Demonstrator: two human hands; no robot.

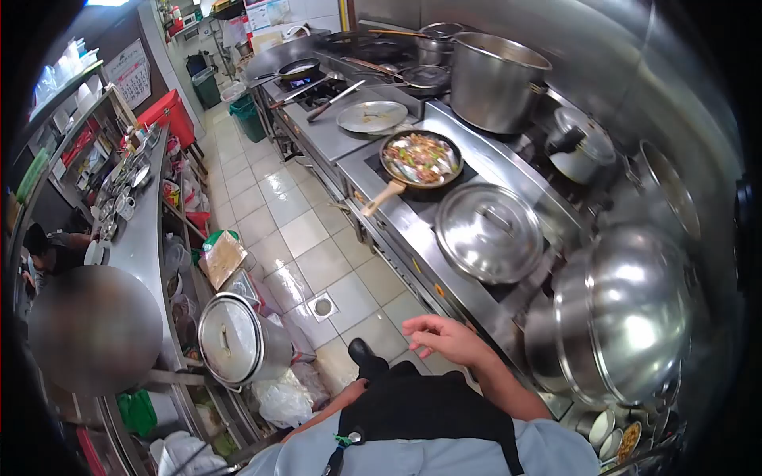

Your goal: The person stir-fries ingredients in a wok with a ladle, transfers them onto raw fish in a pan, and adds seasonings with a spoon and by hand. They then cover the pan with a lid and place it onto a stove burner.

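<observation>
My right hand (446, 337) is held out in front of the black apron (432, 404), beside the front edge of the stove. Its fingers are loosely bent and apart, with nothing between them. My left hand (357, 389) hangs low by the apron, and its fingers are hidden. On the stove ahead, a frying pan (421, 159) holds chopped food with green bits, its wooden handle pointing toward the aisle. Nearer me lies a large round metal lid (488, 232) with a bar handle. Neither hand touches the pan or the lid.
A tall stockpot (496, 83) and a domed steel steamer (623, 313) stand along the right. An oval metal tray (371, 117) lies farther up the counter. On the left, a lidded pot (238, 341) stands beside the aisle. Another person is behind the shelf counter (135, 214).
</observation>
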